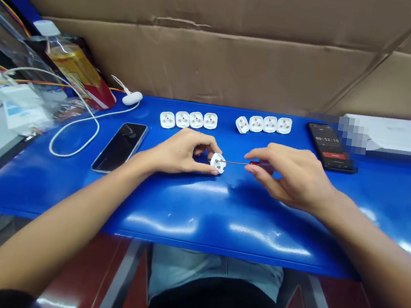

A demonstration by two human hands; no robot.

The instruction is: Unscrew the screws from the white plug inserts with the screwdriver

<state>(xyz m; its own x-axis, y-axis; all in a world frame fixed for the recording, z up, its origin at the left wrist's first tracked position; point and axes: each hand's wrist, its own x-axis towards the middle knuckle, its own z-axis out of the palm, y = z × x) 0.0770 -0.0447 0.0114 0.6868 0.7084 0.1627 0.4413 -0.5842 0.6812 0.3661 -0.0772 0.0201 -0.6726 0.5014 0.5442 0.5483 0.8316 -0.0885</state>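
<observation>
Between the thumb and fingers of my left hand point(184, 153) is a white plug point(218, 164), its metal parts facing to the right. My right hand point(286, 175) grips a screwdriver point(237, 163) by its red handle, most of which the fingers and palm cover. The thin shaft lies level, and its tip meets the plug's face. Behind my left hand stands a row of several similar white plug pieces point(196, 120). A second row of several white plug pieces point(270, 124) is further right, beyond my right hand.
A dark phone point(120, 148) lies left of my left hand, beside a looped white cable point(96, 131). At the back left a bottle point(75, 62) leans over. On the right are a phone showing a timer point(331, 147) and a white box point(395, 135). Cardboard point(217, 69) walls the back.
</observation>
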